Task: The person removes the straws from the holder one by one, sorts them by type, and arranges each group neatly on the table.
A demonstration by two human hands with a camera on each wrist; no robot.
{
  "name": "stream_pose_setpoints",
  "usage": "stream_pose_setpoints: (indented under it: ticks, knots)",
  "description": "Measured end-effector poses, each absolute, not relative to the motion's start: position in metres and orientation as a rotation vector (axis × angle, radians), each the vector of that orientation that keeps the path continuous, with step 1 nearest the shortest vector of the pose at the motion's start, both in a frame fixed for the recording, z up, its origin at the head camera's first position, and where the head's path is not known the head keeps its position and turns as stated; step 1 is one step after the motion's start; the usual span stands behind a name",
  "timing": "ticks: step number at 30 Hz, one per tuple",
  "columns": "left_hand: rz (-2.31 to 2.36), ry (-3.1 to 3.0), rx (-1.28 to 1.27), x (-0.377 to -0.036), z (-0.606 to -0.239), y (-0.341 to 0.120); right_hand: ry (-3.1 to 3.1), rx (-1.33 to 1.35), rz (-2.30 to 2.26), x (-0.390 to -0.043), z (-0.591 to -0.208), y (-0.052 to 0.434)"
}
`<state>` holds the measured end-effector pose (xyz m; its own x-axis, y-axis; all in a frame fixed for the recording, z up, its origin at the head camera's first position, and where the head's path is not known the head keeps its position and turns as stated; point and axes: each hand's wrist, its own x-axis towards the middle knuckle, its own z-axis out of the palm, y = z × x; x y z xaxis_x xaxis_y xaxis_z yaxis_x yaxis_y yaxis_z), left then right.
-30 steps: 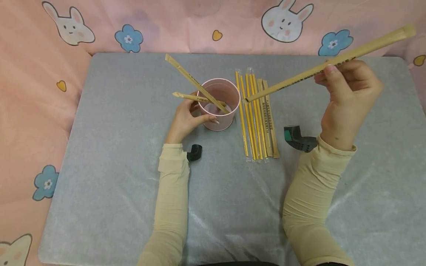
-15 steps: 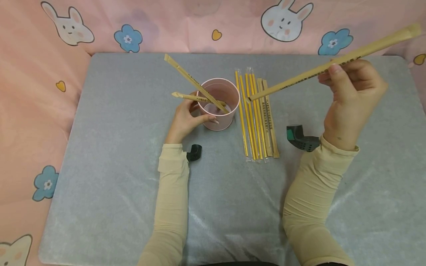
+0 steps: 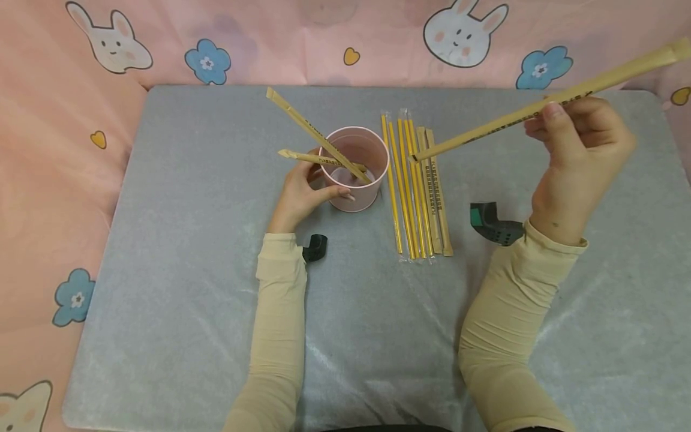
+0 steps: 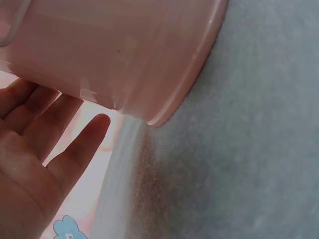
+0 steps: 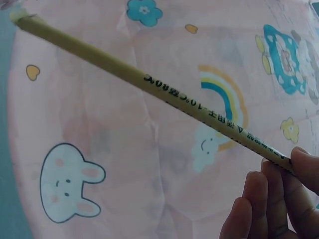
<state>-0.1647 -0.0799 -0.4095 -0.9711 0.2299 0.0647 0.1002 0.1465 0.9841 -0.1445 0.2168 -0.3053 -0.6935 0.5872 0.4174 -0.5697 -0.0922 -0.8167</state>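
Note:
A pink cup [image 3: 353, 203] stands on the table, steadied by my left hand [image 3: 296, 195], its thumb along the near side and fingers round the left. Two paper-wrapped straws [image 3: 303, 122] lean out over the cup's left rim, one steeper than the other. Raised at the right, my right hand [image 3: 580, 153] pinches another paper-wrapped straw [image 3: 486, 130] between thumb and fingers; printed lettering shows along it in the right wrist view. Its lower end overlaps the row of straws in the head view. In the left wrist view, the left fingers [image 4: 52, 124] lie along the cup's wall.
Right of the cup lie several yellow straws [image 3: 406, 198] in clear wrappers, with two paper-wrapped straws [image 3: 444, 225] beside them. Black wrist cameras [image 3: 493, 227] jut from both sleeves. A pink printed curtain [image 3: 302, 45] rises behind the grey-covered table [image 3: 178, 240].
My right hand drifts slightly right with its straw, whose lower end moves from beside the cup's rim to over the row of straws. The left hand and cup stay still.

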Motion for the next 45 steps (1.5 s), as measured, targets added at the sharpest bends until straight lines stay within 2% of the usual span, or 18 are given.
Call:
stream_pose_setpoints:
  ticks: [14,45]
  knots:
    - [1.992,2.296,0.395,-0.1665,-0.4108,-0.0802,-1.433,-0.037,1.835,-0.1435,-0.3069,0.221]
    - [1.96,2.306,0.358,-0.1666,-0.4099,-0.0799,-1.656,-0.004,1.895,-0.1434,-0.3088,0.2241]
